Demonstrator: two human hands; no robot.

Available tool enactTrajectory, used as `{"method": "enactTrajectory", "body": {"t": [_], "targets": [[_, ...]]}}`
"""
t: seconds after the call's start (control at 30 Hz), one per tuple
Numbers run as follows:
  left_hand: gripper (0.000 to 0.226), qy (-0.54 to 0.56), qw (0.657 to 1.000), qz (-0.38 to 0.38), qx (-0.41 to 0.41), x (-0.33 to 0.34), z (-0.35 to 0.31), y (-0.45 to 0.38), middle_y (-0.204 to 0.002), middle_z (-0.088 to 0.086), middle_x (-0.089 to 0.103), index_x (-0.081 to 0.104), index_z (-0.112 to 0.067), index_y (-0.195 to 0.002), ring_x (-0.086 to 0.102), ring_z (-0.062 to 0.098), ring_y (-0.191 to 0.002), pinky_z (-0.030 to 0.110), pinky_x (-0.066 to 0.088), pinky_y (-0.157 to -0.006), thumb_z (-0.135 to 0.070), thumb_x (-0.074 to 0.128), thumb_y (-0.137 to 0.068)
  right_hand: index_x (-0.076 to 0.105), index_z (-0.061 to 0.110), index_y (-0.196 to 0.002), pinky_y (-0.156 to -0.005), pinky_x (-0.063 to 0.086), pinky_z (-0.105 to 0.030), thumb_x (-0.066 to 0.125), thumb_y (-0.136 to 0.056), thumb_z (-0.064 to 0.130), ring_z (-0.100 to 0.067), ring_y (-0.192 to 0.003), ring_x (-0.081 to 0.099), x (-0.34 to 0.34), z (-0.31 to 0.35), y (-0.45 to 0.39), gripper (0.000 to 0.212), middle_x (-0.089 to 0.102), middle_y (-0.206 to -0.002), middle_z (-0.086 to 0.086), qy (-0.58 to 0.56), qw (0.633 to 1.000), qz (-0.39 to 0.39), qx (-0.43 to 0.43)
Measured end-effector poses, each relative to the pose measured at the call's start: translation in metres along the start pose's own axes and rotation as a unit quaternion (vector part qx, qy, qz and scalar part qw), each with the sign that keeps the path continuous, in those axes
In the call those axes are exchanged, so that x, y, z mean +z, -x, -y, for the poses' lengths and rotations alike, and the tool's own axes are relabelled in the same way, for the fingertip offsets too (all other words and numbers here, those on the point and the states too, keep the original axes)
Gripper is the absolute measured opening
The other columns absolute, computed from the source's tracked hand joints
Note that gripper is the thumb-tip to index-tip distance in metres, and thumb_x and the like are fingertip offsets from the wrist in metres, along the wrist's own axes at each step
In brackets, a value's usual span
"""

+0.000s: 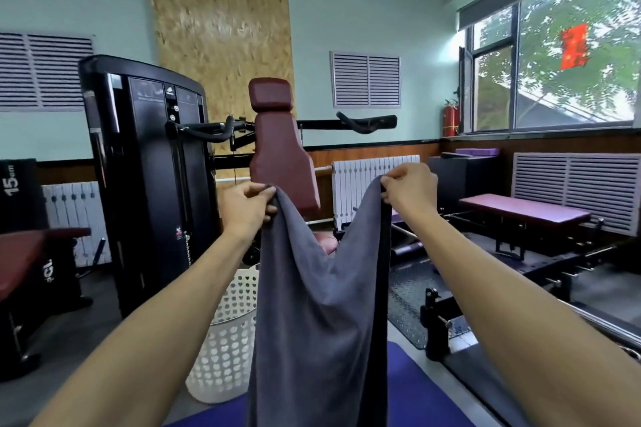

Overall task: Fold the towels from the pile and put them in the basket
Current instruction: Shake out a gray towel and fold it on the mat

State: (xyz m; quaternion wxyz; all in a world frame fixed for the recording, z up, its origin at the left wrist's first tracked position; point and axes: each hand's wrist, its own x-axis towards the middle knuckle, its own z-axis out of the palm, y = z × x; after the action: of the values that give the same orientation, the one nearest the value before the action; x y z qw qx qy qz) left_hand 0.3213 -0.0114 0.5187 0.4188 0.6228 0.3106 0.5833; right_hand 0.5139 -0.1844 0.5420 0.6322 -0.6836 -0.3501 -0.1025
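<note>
A grey towel (319,315) hangs in front of me, held up by its two top corners and sagging in a V between them. My left hand (244,210) pinches the left corner and my right hand (409,189) pinches the right corner, both arms stretched forward at chest height. A white perforated basket (227,333) stands on the floor below my left forearm, its right side hidden behind the towel. The towel pile is not in view.
A black weight machine (149,163) with a maroon seat (281,149) stands straight ahead. A purple bench (523,211) and black frames fill the right. A blue mat (409,385) lies at my feet. A dark red bench (24,253) sits at the left.
</note>
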Motion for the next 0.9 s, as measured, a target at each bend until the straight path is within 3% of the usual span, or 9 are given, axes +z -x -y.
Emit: {"method": "enactTrajectory", "body": {"t": [0.17, 0.37, 0.47, 0.7, 0.8, 0.9], "targets": [[0.006, -0.043, 0.998, -0.026, -0.038, 0.016, 0.049, -0.068, -0.066, 0.006, 0.07, 0.076, -0.011, -0.092, 0.062, 0.009, -0.049, 0.022, 0.053, -0.052, -0.012, 0.075, -0.086, 0.073, 0.004, -0.091, -0.076, 0.062, -0.035, 0.067, -0.091, 0.007, -0.023, -0.074, 0.072, 0.05, -0.041, -0.043, 0.007, 0.073, -0.087, -0.014, 0.023, 0.999, 0.027, 0.039], [0.005, 0.067, 0.995, -0.067, -0.04, 0.029, 0.032, -0.147, -0.073, 0.009, 0.073, 0.073, -0.009, -0.086, 0.07, 0.014, -0.06, 0.024, 0.059, -0.067, -0.01, 0.078, -0.083, 0.069, 0.017, -0.074, -0.074, 0.062, -0.035, 0.067, -0.09, 0.006, -0.014, -0.061, 0.072, 0.094, -0.039, -0.103, 0.019, 0.072, -0.074, -0.006, -0.085, 0.996, -0.004, 0.021], [0.007, 0.114, 0.991, -0.073, -0.024, 0.029, 0.013, -0.159, -0.073, 0.009, 0.072, 0.071, -0.011, -0.081, 0.068, 0.012, -0.058, 0.018, 0.056, -0.061, -0.008, 0.077, -0.084, 0.063, 0.025, -0.068, -0.077, 0.061, -0.036, 0.067, -0.091, 0.009, -0.013, -0.062, 0.072, 0.1, -0.027, -0.118, 0.028, 0.071, -0.071, 0.0, -0.112, 0.993, -0.021, -0.015], [0.005, 0.141, 0.988, -0.058, -0.022, 0.003, -0.001, -0.12, -0.078, 0.007, 0.07, 0.071, -0.007, -0.088, 0.066, 0.007, -0.056, 0.015, 0.055, -0.058, -0.003, 0.074, -0.085, 0.068, 0.015, -0.081, -0.072, 0.061, -0.03, 0.067, -0.091, 0.009, -0.006, -0.057, 0.069, 0.084, -0.009, -0.086, 0.011, 0.073, -0.077, -0.005, -0.111, 0.993, -0.03, -0.033], [0.01, 0.089, 0.994, -0.048, -0.045, -0.019, 0.007, -0.082, -0.078, 0.004, 0.07, 0.075, -0.01, -0.092, 0.065, 0.012, -0.065, 0.023, 0.057, -0.066, -0.012, 0.079, -0.083, 0.068, 0.016, -0.086, -0.07, 0.06, -0.026, 0.065, -0.093, 0.013, -0.003, -0.055, 0.067, 0.064, -0.011, -0.051, 0.008, 0.072, -0.079, -0.004, -0.082, 0.996, -0.011, -0.019], [0.006, -0.015, 0.999, -0.027, -0.042, -0.038, 0.021, -0.027, -0.078, -0.002, 0.07, 0.074, -0.021, -0.08, 0.062, 0.013, -0.075, 0.026, 0.053, -0.074, -0.019, 0.08, -0.082, 0.066, 0.023, -0.085, -0.078, 0.058, -0.03, 0.066, -0.093, 0.021, -0.013, -0.074, 0.07, 0.04, -0.026, -0.003, 0.009, 0.071, -0.083, 0.002, -0.018, 1.0, 0.009, 0.004]]}}
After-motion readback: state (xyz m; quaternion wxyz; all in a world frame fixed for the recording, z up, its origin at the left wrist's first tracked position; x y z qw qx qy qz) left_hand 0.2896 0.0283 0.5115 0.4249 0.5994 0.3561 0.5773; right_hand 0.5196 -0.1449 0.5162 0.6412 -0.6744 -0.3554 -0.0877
